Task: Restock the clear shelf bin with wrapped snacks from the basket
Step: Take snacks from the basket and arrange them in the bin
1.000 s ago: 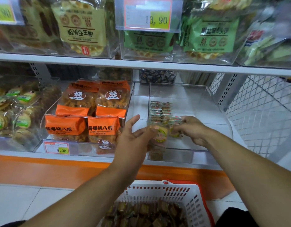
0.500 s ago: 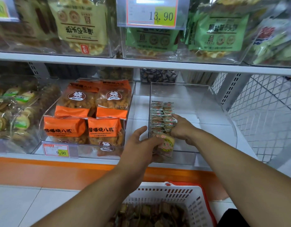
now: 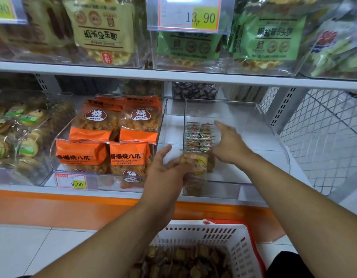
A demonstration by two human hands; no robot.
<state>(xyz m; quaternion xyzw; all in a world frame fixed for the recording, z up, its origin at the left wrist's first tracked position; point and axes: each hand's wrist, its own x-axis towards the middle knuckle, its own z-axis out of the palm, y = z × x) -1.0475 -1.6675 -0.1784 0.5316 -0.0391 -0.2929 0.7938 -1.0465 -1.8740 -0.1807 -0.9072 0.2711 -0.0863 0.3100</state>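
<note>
A clear shelf bin stands on the lower shelf with two short rows of wrapped snacks lined up along its left wall. My right hand is inside the bin, fingers spread flat against the right side of those rows, holding nothing. My left hand reaches over the bin's front left corner and grips a small stack of wrapped snacks with yellow-green labels. Below, a white basket with a red rim holds several brown wrapped snacks.
A second clear bin on the left holds orange snack bags. Price tags hang on the shelf front. An upper shelf edge runs overhead with bagged waffles. White wire mesh closes the right side.
My right hand let go of its snacks, moved deeper into the bin and opened flat against the rows. My left hand stays at the front corner with its stack.
</note>
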